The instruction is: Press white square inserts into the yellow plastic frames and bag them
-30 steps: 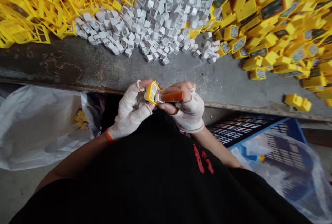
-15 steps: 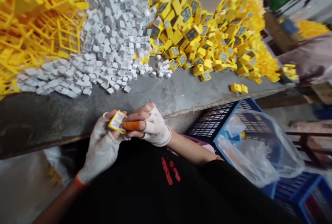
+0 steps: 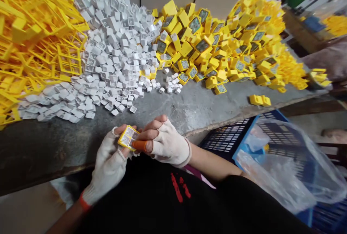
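Observation:
A small yellow plastic frame point(image 3: 126, 137) filled with white square caps is held in front of my body, near the bench edge. My left hand point(image 3: 110, 160), in a white fingerless glove, pinches it between thumb and fingers from the left. My right hand point(image 3: 169, 142), gloved the same way, has its fingers closed over the frame's right end. An orange cover point(image 3: 139, 145) on one of its fingers presses against the white caps. My right fingers hide that end of the frame.
White square caps point(image 3: 114, 53) are heaped on the grey bench point(image 3: 173, 111), between yellow lattice frames point(image 3: 35, 39) and yellow block-shaped pieces point(image 3: 200, 46). Two joined yellow pieces point(image 3: 260, 100) lie near the edge. A blue crate point(image 3: 227, 133) with clear plastic bags point(image 3: 282, 176) stands below right.
The view has tilted, so bench and heaps sit lower in the picture. My hands still hold the yellow frame, with my right fingers slightly shifted on it.

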`<state>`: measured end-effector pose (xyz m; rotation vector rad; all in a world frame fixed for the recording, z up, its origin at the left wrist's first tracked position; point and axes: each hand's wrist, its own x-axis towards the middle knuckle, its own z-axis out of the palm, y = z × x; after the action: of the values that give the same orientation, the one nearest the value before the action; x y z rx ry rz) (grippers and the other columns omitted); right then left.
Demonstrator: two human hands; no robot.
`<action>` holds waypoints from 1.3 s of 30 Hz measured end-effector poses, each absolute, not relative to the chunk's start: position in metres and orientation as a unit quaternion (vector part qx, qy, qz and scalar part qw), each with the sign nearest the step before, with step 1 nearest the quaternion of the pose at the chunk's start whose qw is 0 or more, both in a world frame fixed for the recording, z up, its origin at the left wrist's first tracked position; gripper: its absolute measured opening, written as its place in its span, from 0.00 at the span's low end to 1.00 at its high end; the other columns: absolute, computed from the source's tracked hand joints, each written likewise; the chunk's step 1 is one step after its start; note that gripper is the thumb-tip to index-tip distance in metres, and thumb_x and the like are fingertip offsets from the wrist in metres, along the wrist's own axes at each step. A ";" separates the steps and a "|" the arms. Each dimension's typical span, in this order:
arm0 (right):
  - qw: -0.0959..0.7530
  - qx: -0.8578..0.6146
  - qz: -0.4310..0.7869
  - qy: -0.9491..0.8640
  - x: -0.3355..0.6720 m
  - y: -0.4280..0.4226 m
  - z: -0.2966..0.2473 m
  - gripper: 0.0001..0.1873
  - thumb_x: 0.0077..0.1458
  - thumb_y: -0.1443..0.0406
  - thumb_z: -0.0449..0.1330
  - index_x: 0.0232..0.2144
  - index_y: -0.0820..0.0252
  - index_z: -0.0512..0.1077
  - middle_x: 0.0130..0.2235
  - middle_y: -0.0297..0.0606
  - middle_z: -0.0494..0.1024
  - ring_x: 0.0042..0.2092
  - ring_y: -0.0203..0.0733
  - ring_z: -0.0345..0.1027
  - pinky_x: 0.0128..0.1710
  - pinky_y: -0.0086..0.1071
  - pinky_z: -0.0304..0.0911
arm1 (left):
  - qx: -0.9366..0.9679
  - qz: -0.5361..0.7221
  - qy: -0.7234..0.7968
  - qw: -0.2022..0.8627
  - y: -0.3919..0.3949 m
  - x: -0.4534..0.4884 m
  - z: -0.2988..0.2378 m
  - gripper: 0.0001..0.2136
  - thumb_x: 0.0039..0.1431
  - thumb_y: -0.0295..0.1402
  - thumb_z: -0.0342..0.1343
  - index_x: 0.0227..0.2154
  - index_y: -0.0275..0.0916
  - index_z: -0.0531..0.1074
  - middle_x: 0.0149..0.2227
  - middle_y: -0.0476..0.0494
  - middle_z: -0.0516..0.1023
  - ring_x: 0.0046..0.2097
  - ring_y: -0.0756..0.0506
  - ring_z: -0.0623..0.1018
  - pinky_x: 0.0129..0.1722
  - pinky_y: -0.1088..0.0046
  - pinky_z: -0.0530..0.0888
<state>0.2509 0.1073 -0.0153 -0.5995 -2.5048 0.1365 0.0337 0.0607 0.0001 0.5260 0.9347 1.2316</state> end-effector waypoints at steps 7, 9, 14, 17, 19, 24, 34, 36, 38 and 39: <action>0.285 -0.524 0.071 -0.799 0.303 0.216 -0.009 0.15 0.72 0.63 0.66 0.56 0.48 0.88 0.51 0.42 0.92 0.51 0.53 0.84 0.56 0.52 0.78 | 0.151 0.524 0.436 0.716 0.070 0.025 0.001 0.22 0.43 0.43 0.91 0.42 0.57 0.92 0.46 0.50 0.94 0.47 0.38 0.93 0.36 0.68 0.91; 0.210 -0.615 0.071 -0.757 0.308 0.260 -0.016 0.20 0.66 0.64 0.69 0.59 0.52 0.86 0.57 0.48 0.90 0.56 0.61 0.84 0.62 0.62 0.77 | 0.145 0.526 0.437 0.716 0.071 0.025 0.001 0.22 0.41 0.43 0.92 0.41 0.56 0.92 0.45 0.50 0.94 0.46 0.38 0.94 0.35 0.69 0.91; 0.134 -0.652 0.053 -0.745 0.285 0.311 -0.032 0.38 0.61 0.64 0.71 0.72 0.56 0.75 0.63 0.55 0.86 0.65 0.72 0.79 0.71 0.74 0.67 | 0.146 0.538 0.423 0.714 0.070 0.027 -0.003 0.22 0.44 0.42 0.91 0.42 0.55 0.92 0.46 0.48 0.94 0.47 0.37 0.94 0.36 0.68 0.91; 0.162 -0.653 0.083 -0.735 0.279 0.310 -0.041 0.38 0.61 0.63 0.70 0.72 0.55 0.74 0.60 0.52 0.88 0.60 0.66 0.82 0.68 0.68 0.73 | 0.148 0.540 0.412 0.719 0.067 0.027 -0.006 0.21 0.47 0.41 0.90 0.43 0.54 0.92 0.47 0.47 0.94 0.48 0.37 0.94 0.38 0.68 0.91; 0.198 -0.645 0.127 -0.727 0.285 0.306 -0.045 0.35 0.61 0.61 0.69 0.70 0.54 0.76 0.56 0.48 0.89 0.55 0.59 0.83 0.64 0.59 0.78 | 0.152 0.542 0.408 0.719 0.064 0.026 -0.006 0.19 0.49 0.40 0.89 0.44 0.54 0.92 0.48 0.47 0.94 0.49 0.38 0.94 0.38 0.68 0.91; 0.272 -0.623 0.207 -0.704 0.315 0.297 -0.040 0.34 0.57 0.63 0.66 0.67 0.57 0.78 0.52 0.43 0.89 0.49 0.49 0.84 0.55 0.46 0.82 | 0.151 0.548 0.406 0.715 0.054 0.022 -0.003 0.20 0.47 0.39 0.90 0.44 0.53 0.92 0.47 0.47 0.93 0.49 0.38 0.93 0.38 0.68 0.91; 0.264 -0.602 0.371 -0.656 0.346 0.302 -0.016 0.49 0.49 0.74 0.65 0.74 0.56 0.72 0.45 0.39 0.87 0.45 0.52 0.83 0.46 0.46 0.84 | 0.154 0.561 0.400 0.708 0.027 0.023 -0.011 0.21 0.49 0.39 0.89 0.46 0.49 0.92 0.48 0.46 0.90 0.49 0.37 0.91 0.36 0.68 0.90; 0.258 -0.603 0.366 -0.660 0.346 0.300 -0.010 0.51 0.51 0.73 0.67 0.77 0.54 0.69 0.48 0.40 0.88 0.48 0.53 0.84 0.48 0.46 0.84 | 0.155 0.566 0.388 0.711 0.023 0.024 -0.011 0.21 0.49 0.37 0.89 0.46 0.49 0.92 0.48 0.46 0.90 0.50 0.36 0.91 0.36 0.67 0.91; 0.276 -0.601 0.335 -0.671 0.346 0.291 -0.004 0.49 0.53 0.71 0.69 0.77 0.54 0.69 0.52 0.42 0.89 0.51 0.53 0.84 0.51 0.46 0.84 | 0.156 0.569 0.379 0.713 0.020 0.024 -0.011 0.20 0.50 0.37 0.88 0.46 0.49 0.91 0.48 0.47 0.90 0.49 0.37 0.91 0.36 0.67 0.91; 0.286 -0.592 0.327 -0.679 0.345 0.282 -0.002 0.48 0.53 0.70 0.69 0.76 0.54 0.69 0.54 0.42 0.89 0.51 0.52 0.84 0.53 0.45 0.84 | 0.158 0.568 0.377 0.714 0.019 0.024 -0.010 0.20 0.50 0.37 0.88 0.46 0.49 0.91 0.48 0.47 0.90 0.49 0.37 0.91 0.36 0.68 0.90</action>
<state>0.3445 0.2821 -0.0015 -1.5835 -1.8147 0.8750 0.0241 0.0189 -0.0098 0.3508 0.8357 1.2589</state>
